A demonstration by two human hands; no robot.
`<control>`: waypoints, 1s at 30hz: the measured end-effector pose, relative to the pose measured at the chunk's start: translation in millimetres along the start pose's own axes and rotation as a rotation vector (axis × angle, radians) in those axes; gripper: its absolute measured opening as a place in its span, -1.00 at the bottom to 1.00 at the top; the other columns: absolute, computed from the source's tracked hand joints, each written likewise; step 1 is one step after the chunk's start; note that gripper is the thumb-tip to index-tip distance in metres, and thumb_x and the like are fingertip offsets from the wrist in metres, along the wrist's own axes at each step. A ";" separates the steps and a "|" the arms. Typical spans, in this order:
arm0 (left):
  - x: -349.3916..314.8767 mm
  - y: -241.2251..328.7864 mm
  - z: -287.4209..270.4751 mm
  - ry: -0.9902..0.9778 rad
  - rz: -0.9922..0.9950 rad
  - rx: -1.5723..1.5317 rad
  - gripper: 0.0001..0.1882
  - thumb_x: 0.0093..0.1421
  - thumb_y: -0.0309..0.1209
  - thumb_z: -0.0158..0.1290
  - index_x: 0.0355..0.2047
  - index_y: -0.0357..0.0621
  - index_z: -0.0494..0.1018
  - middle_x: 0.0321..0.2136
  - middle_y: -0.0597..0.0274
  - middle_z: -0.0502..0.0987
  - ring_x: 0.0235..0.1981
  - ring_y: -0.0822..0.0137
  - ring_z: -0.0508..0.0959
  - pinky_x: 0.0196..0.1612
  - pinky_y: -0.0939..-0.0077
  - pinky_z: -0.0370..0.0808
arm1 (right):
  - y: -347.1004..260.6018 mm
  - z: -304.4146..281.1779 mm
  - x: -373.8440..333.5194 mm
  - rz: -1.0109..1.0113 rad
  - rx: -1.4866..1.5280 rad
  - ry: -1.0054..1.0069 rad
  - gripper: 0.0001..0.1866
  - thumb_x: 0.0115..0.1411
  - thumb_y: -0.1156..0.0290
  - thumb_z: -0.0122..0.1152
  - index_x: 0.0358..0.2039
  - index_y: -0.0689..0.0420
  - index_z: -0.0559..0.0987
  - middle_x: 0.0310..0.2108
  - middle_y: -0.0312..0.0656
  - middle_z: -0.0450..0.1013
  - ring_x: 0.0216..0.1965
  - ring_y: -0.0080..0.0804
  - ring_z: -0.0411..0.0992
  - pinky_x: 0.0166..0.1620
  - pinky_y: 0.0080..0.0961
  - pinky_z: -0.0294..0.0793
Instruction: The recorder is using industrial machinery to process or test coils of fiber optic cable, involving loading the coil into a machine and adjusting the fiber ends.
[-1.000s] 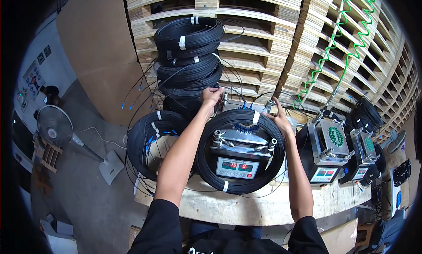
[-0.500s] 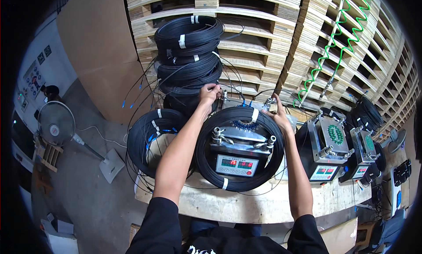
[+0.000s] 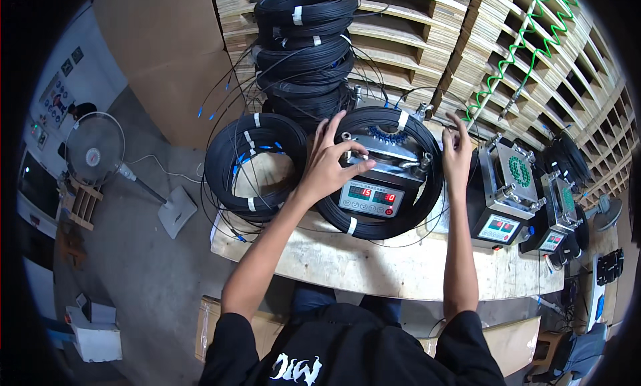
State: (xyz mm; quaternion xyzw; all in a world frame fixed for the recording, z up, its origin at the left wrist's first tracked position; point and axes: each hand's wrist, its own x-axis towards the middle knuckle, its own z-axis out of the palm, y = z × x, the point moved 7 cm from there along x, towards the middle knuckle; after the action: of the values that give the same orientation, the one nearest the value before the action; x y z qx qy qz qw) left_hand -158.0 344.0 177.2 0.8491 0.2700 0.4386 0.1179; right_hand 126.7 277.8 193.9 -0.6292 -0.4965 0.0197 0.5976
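A coil of black cable [image 3: 352, 227] with white tape bands hangs around a boxy machine with a lit red-digit panel [image 3: 371, 200] and a metal top plate. Over the front left of that plate is my left hand [image 3: 327, 169], fingers spread, thumb and forefinger apart near a metal clamp knob; whether they touch it I cannot tell. My right hand [image 3: 457, 152] is raised at the coil's right side, with its fingers apart and bent and nothing seen in them. Dark blue connector tips [image 3: 388, 136] ring the plate's centre.
Left of the machine lies another black coil [image 3: 220, 165] with blue connectors; behind it rises a tall coil stack [image 3: 304, 59]. Two similar machines [image 3: 504, 185] [image 3: 559, 206] stand right on the wooden table [image 3: 400, 272]. Wooden pallets [image 3: 407, 39] back the table; a fan [image 3: 93, 152] stands left.
My left hand has come down from behind the machine to its front left clamp. My right hand has left the rear right clamp for the coil's right side. The view has shifted.
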 end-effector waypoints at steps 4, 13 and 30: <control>-16.0 -24.0 -1.5 -0.011 -0.131 -0.270 -0.48 0.06 0.14 0.28 -0.29 -0.04 0.48 0.24 -0.14 0.17 0.22 -0.26 0.23 0.27 -0.14 0.17 | -69.9 1.9 -62.3 -0.271 -0.194 0.014 -0.65 0.23 0.61 0.12 0.03 0.11 0.57 -0.39 -0.14 0.23 -0.40 -0.32 0.27 -0.32 -0.44 0.30; -19.1 2.7 -1.6 -0.009 0.046 0.000 -0.50 0.09 0.10 0.27 -0.39 -0.12 0.51 0.31 -0.10 0.11 0.33 -0.18 0.10 0.31 -0.08 0.11 | -52.1 4.9 -99.9 -0.332 -0.409 0.077 -0.59 0.12 0.62 0.15 0.01 0.13 0.57 -0.38 -0.12 0.32 -0.32 -0.19 0.33 -0.18 -0.30 0.25; -38.5 -20.0 -25.7 0.147 -0.235 0.083 -0.86 0.28 -0.35 0.13 -0.24 -0.13 0.54 -0.29 0.27 0.52 -0.22 0.17 0.47 -0.14 0.26 0.34 | -21.5 3.9 -98.9 -0.397 -0.379 0.164 -0.51 0.05 0.71 0.05 0.04 0.19 0.51 -0.36 -0.05 0.34 -0.33 -0.13 0.31 -0.18 -0.26 0.24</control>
State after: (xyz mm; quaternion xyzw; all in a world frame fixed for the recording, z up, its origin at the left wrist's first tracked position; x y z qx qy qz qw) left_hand -204.0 338.0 157.4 0.7814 0.3931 0.4711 0.1132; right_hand 61.3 212.1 153.1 -0.6199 -0.5547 -0.2419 0.4996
